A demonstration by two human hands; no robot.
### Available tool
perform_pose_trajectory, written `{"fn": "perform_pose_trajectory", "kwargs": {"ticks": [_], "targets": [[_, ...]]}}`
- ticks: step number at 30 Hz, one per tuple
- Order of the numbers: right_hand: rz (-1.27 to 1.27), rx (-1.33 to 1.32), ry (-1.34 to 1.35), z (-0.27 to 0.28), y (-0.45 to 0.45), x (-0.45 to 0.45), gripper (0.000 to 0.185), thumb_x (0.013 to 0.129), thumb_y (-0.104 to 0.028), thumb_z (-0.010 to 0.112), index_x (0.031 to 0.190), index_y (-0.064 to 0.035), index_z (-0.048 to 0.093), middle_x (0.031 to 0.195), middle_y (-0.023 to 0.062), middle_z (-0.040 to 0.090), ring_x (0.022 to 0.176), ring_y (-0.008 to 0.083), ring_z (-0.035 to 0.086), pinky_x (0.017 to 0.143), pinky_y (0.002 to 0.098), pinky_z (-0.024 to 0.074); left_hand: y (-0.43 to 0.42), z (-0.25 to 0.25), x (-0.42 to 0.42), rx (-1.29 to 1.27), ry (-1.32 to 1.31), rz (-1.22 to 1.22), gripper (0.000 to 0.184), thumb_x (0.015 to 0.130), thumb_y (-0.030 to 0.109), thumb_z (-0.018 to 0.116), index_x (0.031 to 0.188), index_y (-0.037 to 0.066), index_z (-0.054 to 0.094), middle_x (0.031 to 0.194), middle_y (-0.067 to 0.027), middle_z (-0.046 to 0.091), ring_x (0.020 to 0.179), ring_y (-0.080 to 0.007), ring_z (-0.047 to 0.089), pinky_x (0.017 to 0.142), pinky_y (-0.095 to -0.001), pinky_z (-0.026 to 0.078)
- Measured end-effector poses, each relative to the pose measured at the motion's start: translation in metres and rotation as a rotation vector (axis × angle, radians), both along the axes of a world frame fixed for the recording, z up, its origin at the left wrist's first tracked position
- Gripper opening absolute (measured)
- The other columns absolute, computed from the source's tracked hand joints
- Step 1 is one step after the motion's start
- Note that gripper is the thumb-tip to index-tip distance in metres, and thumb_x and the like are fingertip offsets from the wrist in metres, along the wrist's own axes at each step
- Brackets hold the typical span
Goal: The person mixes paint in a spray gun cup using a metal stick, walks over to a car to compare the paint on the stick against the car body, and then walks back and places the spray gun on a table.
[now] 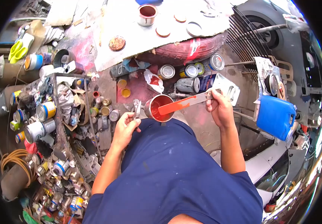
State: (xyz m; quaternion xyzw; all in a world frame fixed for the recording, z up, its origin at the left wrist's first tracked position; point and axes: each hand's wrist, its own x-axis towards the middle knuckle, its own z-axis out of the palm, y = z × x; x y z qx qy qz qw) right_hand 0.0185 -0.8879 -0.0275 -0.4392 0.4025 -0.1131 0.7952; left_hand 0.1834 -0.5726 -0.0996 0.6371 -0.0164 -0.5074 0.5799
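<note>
My left hand [125,128] is closed around a metal fitting [136,108] at the left side of an open metal cup [148,106]. Whether the fitting is part of the cup is hard to see. Red paint [155,108] coats the inside of the cup, which sits in front of my body. My right hand [220,106] grips the upper end of a long flat paint stirring stick [196,99]. The stick slants down to the left, its red-coated lower end inside the mouth of the cup.
Ahead, a pale board [131,37] over a tire [194,48] carries a paint-stained pot [147,15] and several lids. Paint cans [166,71] stand below it. A cluttered rack of cans [46,111] is at left. At right are a blue jerrycan [276,117] and a car [269,164].
</note>
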Motion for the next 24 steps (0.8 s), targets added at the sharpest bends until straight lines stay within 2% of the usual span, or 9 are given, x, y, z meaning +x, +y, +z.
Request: {"fn": "perform_pose_trajectory", "kwargs": {"ticks": [4, 5, 9, 16, 22, 24], "targets": [[-0.094, -0.005, -0.015, 0.024, -0.009, -0.009, 0.013, 0.1, -0.018, 0.053, 0.103, -0.0071, 0.058, 0.082, 0.0034, 0.06, 0.065, 0.0093, 0.055, 0.051, 0.0225, 0.0408, -0.02, 0.026, 0.013, -0.027, -0.034, -0.132, 0.036, 0.09, 0.023, 0.061, 0.113, -0.004, 0.056, 0.094, -0.0109, 0.065, 0.07, -0.0158, 0.062, 0.071, -0.0284, 0.049], [-0.135, -0.009, 0.002, 0.03, -0.009, -0.008, 0.012, 0.1, -0.019, 0.053, 0.102, -0.0076, 0.058, 0.077, 0.0021, 0.059, 0.06, 0.0081, 0.052, 0.049, 0.0218, 0.0384, -0.025, 0.029, 0.017, -0.033, -0.041, -0.171, 0.035, 0.09, 0.023, 0.06, 0.113, -0.003, 0.056, 0.094, -0.0108, 0.066, 0.07, -0.0156, 0.062, 0.071, -0.0281, 0.049], [-0.102, 0.034, -0.073, 0.037, -0.02, -0.029, 0.011, 0.1, -0.018, 0.053, 0.099, -0.0084, 0.057, 0.073, 0.0015, 0.058, 0.053, 0.0075, 0.047, 0.047, 0.0217, 0.0345, -0.041, 0.039, 0.027, -0.091, -0.004, -0.282, 0.033, 0.09, 0.022, 0.059, 0.112, -0.002, 0.057, 0.094, -0.0109, 0.066, 0.069, -0.0156, 0.062, 0.071, -0.028, 0.049], [-0.197, 0.005, -0.127, 0.056, -0.012, -0.034, 0.01, 0.099, -0.015, 0.053, 0.101, -0.007, 0.058, 0.073, 0.0022, 0.057, 0.055, 0.0077, 0.047, 0.048, 0.0216, 0.0346, -0.053, 0.039, 0.04, -0.163, 0.089, -0.41, 0.033, 0.092, 0.021, 0.062, 0.114, -0.002, 0.055, 0.094, -0.0112, 0.065, 0.068, -0.0155, 0.063, 0.07, -0.0281, 0.05], [-0.174, -0.152, -0.034, 0.068, 0.001, -0.025, 0.014, 0.097, -0.017, 0.057, 0.103, -0.0052, 0.06, 0.08, 0.0027, 0.06, 0.06, 0.0082, 0.053, 0.051, 0.0222, 0.0406, -0.046, 0.035, 0.039, -0.124, 0.08, -0.409, 0.032, 0.091, 0.022, 0.061, 0.112, -0.001, 0.057, 0.095, -0.0117, 0.065, 0.07, -0.0179, 0.063, 0.072, -0.0294, 0.051], [0.001, -0.317, 0.065, 0.071, 0.01, -0.018, 0.014, 0.096, -0.017, 0.06, 0.104, -0.0053, 0.064, 0.084, 0.0031, 0.063, 0.064, 0.0092, 0.058, 0.055, 0.0226, 0.0454, -0.038, 0.026, 0.038, -0.13, 0.08, -0.369, 0.033, 0.091, 0.021, 0.063, 0.115, -0.001, 0.056, 0.096, -0.0113, 0.065, 0.073, -0.0174, 0.064, 0.073, -0.0295, 0.051]]}}
